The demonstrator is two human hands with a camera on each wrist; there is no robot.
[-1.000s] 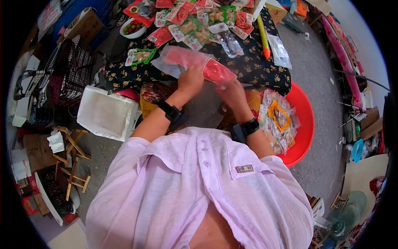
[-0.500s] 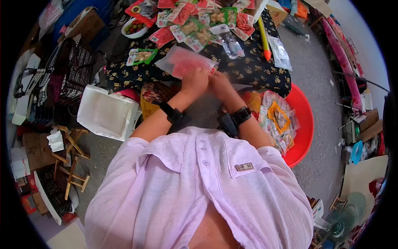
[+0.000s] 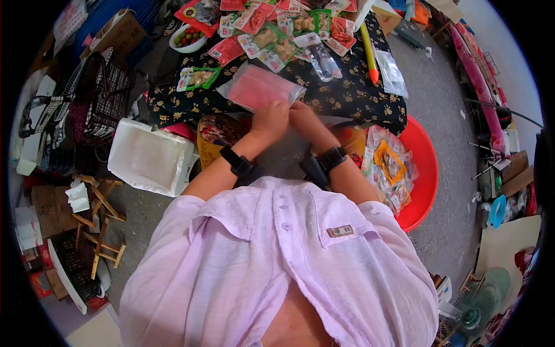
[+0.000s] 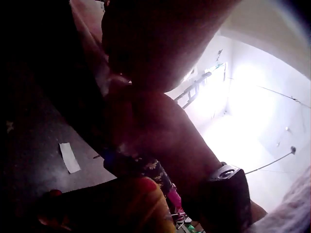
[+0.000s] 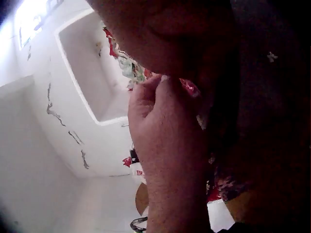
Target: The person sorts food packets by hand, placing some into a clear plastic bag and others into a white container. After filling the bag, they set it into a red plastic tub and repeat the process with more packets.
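Two hands (image 3: 270, 122) are gripping one clear pouch (image 3: 260, 87). Two wristbands (image 3: 236, 161), one white bowl (image 3: 189, 50), one yellow stick (image 3: 367, 53) and one red basin (image 3: 424, 173) are showing.

We observed one flat, rectangular bag (image 3: 254, 82) of translucent plastic film, frosted in appearance, with flat, pinkish-red contents (image 3: 263, 92) visible through it. Colour filled most of the face; the far-left margin was pale and whitish. We found the bag spread out rather than crumpled, its long axis slanting from far left to near right, above the near part of the table (image 3: 358, 109). The left hand (image 3: 270, 122) gripped its near edge; the right hand (image 3: 307, 122) pinched beside it, at the near right corner. We could not read any print.
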